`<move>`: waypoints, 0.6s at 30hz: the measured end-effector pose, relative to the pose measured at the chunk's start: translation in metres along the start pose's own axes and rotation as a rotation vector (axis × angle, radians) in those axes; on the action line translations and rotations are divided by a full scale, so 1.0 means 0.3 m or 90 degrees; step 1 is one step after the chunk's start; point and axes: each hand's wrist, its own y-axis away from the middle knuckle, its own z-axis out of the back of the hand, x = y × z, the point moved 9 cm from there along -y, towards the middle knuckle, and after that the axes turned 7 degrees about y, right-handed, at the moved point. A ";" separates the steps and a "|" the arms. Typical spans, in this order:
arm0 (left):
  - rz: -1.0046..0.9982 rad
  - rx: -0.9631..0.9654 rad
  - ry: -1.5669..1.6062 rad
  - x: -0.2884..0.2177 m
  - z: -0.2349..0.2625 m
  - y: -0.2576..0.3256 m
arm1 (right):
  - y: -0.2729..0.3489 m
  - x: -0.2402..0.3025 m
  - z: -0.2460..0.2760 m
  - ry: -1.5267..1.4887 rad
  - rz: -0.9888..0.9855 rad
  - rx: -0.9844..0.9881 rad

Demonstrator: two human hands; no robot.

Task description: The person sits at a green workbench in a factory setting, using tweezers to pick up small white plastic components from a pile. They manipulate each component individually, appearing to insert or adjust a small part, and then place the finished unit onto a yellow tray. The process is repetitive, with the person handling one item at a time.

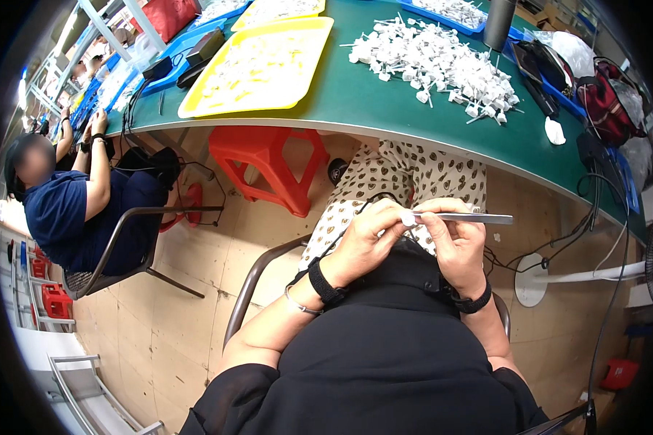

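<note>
Above my lap, my left hand (370,239) pinches a small white piece (408,218) between thumb and fingertips. Metal tweezers (482,217) lie in the closed fingers of my right hand (453,243), their wide end pointing right. Their tips meet the white piece, though the exact contact is too small to make out. On the green table (341,94) ahead is a heap of white plastic parts with thin stems (435,65). To its left stands a yellow tray (305,80) with many small white pieces spread in it.
A red stool (268,152) stands under the table. At left, a person in dark blue (65,196) sits at the same row of tables. Blue trays (174,61), a grey cylinder (499,25) and a dark red bag (609,101) are on the table. Cables (595,196) hang at right.
</note>
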 end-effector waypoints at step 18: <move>0.013 0.003 0.006 0.002 -0.002 0.002 | -0.004 0.017 0.000 0.004 0.049 0.014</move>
